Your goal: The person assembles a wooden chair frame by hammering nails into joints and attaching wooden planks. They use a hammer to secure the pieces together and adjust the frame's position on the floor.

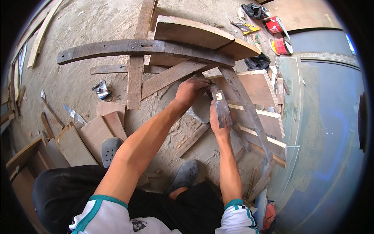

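A wooden frame of joined battens and boards lies on the rough floor before me. My left hand (190, 90) is closed at the joint where a slanting batten (171, 80) meets the others; what its fingers pinch is too small to tell. My right hand (214, 119), beside it and nearer to me, is wrapped round a grey, worn tool (223, 111) with a pale label. The tool's top end is close to my left fingertips. A long curved dark beam (113, 48) crosses above both hands. To their right, a grey batten (247, 103) runs across several plywood boards (259, 119).
Cut boards (87, 136) lean together at the left, near my shoe (111, 150). A handsaw (246, 27), red tins (274, 25) and black bags (255, 11) lie at the far right. Large grey-blue sheets (327, 128) line the right side. A foil packet (102, 89) is on the floor.
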Motion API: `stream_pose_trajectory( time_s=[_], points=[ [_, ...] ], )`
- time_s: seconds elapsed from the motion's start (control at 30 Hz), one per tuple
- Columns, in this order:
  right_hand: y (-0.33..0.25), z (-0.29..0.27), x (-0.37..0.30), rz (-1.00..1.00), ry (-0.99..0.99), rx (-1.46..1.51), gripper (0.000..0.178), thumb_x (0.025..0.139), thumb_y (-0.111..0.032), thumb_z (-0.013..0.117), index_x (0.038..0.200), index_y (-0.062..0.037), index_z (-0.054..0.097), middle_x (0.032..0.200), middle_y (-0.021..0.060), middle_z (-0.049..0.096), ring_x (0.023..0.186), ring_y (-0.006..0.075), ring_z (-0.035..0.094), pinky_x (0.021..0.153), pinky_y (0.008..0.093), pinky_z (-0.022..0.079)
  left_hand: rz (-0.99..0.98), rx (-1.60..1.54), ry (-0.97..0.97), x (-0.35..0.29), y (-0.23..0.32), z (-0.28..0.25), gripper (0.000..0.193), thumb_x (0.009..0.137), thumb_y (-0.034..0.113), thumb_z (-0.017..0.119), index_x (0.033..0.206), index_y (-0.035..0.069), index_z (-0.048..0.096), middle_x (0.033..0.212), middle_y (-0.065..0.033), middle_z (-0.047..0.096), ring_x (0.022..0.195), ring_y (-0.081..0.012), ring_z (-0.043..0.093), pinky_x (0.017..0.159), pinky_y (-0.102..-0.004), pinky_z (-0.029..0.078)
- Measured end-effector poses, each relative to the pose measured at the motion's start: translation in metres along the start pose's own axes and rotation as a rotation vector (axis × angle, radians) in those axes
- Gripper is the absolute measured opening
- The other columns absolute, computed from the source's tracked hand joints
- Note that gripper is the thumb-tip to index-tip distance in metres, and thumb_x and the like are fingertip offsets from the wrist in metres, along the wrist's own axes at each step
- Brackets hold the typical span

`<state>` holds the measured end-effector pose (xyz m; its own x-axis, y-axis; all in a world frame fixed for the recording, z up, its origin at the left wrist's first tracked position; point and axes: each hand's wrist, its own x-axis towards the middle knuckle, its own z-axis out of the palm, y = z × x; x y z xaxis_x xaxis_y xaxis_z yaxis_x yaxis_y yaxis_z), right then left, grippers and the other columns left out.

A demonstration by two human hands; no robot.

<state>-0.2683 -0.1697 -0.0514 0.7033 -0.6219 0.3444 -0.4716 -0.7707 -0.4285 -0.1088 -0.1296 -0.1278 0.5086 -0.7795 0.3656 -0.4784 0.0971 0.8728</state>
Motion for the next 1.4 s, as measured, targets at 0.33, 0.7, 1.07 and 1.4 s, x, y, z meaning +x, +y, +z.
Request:
stream_pose_trajectory(
  time_s=[0.33,0.7,1.07,1.4],
  points=[
    [0.01,-0.005,-0.002,-0.134,-0.015,-0.118,0.018,0.08,-0.013,0.065,0.093,-0.0024,0.062,0.075,0.0174,0.063,0.067,0.0368,0.064,0.056,0.041,0.051,0.006,-0.018,0.005,0.002,0.004,0.003,0.023,0.076,0.011,0.069,0.099,0.01,0.071,0.106,-0.0049,0.069,0.094,-0.0259,0.065,0.085,-0.0354,0.051],
    [0.007,0.001,-0.007,0.135,-0.038,0.283,0.014,0.087,-0.014,0.06,0.085,-0.0011,0.066,0.073,0.0174,0.065,0.064,0.0285,0.066,0.057,0.038,0.049,0.006,0.025,0.003,0.0,0.003,0.002,0.022,0.076,0.008,0.066,0.097,0.009,0.071,0.106,-0.0053,0.069,0.097,-0.0256,0.064,0.086,-0.034,0.05],
    [-0.017,-0.015,0.001,0.331,-0.031,0.098,0.012,0.084,-0.011,0.066,0.087,-0.0001,0.065,0.076,0.0157,0.066,0.065,0.031,0.065,0.059,0.0357,0.05,-0.128,0.017,-0.001,-0.009,0.021,-0.007,0.032,0.082,0.022,0.067,0.11,0.008,0.063,0.109,-0.0113,0.067,0.093,-0.0329,0.063,0.083,-0.0387,0.05],
    [-0.013,0.003,-0.001,0.437,0.026,0.207,0.017,0.085,-0.016,0.065,0.089,-0.0002,0.067,0.076,0.0142,0.067,0.07,0.0283,0.065,0.068,0.0364,0.05,-0.627,0.291,-0.526,-0.037,0.032,-0.027,0.049,0.079,0.041,0.066,0.105,0.0,0.061,0.088,-0.0245,0.067,0.086,-0.0413,0.065,0.074,-0.047,0.053]
  ],
)
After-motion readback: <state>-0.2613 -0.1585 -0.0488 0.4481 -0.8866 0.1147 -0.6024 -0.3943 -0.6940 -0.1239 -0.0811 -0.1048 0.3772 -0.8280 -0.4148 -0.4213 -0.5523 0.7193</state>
